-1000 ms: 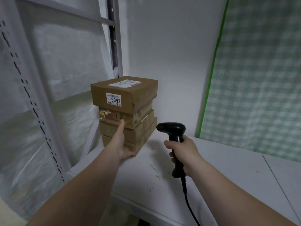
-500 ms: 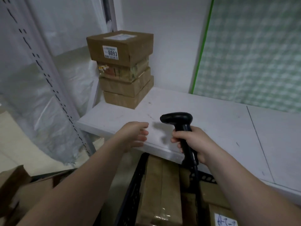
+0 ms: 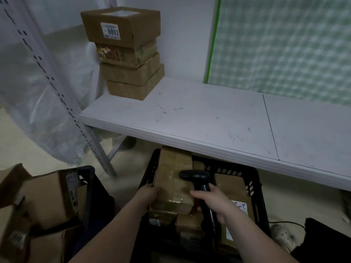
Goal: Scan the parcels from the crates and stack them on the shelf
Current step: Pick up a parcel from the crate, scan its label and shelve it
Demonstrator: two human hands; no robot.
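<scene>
Scanner (image 3: 197,177) clenched in the right hand (image 3: 213,203) (head over the black crate (image 3: 253,186)) — left hand (image 3: 150,193) grips the edge of a taped parcel (image 3: 171,186) lying inside.

— Where does the camera sit?

— On my head. It is one wide-angle lens, facing forward and tilted down.

— What's nearest to it?

— My forearms come in from the bottom edge. My left hand (image 3: 149,192), holding a parcel (image 3: 171,186), and my right hand (image 3: 210,200), round the scanner (image 3: 197,177), are closest, over the black crate (image 3: 254,179) below me.

— And farther out?

— The white shelf (image 3: 209,118) crosses mid-frame, and the stack of parcels (image 3: 129,54) stands at the far upper left.
</scene>
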